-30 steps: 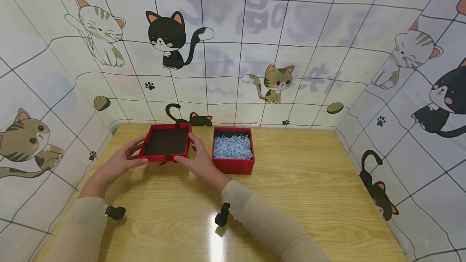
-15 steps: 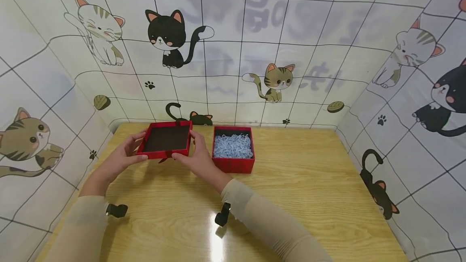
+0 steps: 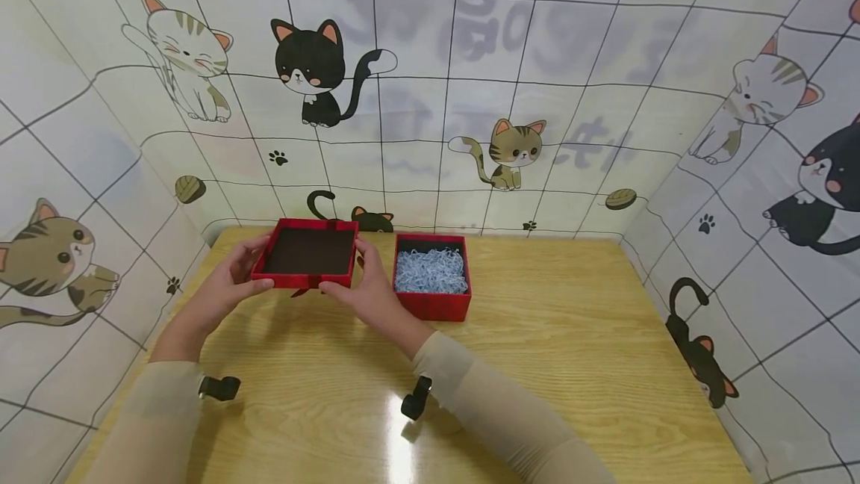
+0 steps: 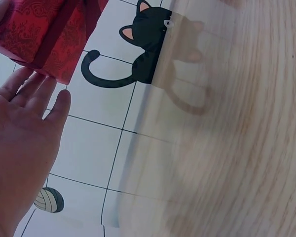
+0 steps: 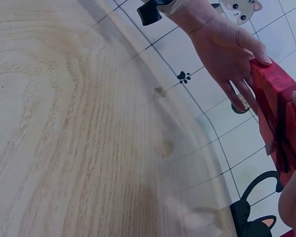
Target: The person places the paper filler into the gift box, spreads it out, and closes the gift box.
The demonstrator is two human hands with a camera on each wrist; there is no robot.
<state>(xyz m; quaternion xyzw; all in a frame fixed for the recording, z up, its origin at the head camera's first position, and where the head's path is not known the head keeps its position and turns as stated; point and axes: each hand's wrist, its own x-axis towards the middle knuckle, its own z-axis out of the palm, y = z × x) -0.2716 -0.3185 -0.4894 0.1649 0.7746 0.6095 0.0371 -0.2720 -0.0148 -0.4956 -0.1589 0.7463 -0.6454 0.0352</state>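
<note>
Both hands hold up a red box lid (image 3: 310, 251), its dark inner side facing the head camera. At the lid's left edge, my left hand (image 3: 220, 293) grips with thumb in front and fingers behind. My right hand (image 3: 376, 297) pinches the right side, thumb at the near corner. In the left wrist view, the lid's patterned outside (image 4: 64, 47) carries a dark red ribbon (image 4: 53, 30); a bow (image 5: 281, 150) shows in the right wrist view. Just right of my right hand stands an open red box (image 3: 437, 308) filled with pale blue shredded paper (image 3: 431, 271).
The wooden table (image 3: 571, 334) extends under and in front of the hands. White cat-printed sheeting (image 3: 416, 133) rises behind it and at both sides. Small black devices (image 3: 220, 388) are strapped at both wrists.
The lid has risen slightly and shifted a little right, with both hands still gripping it. The red box has stayed in its place.
</note>
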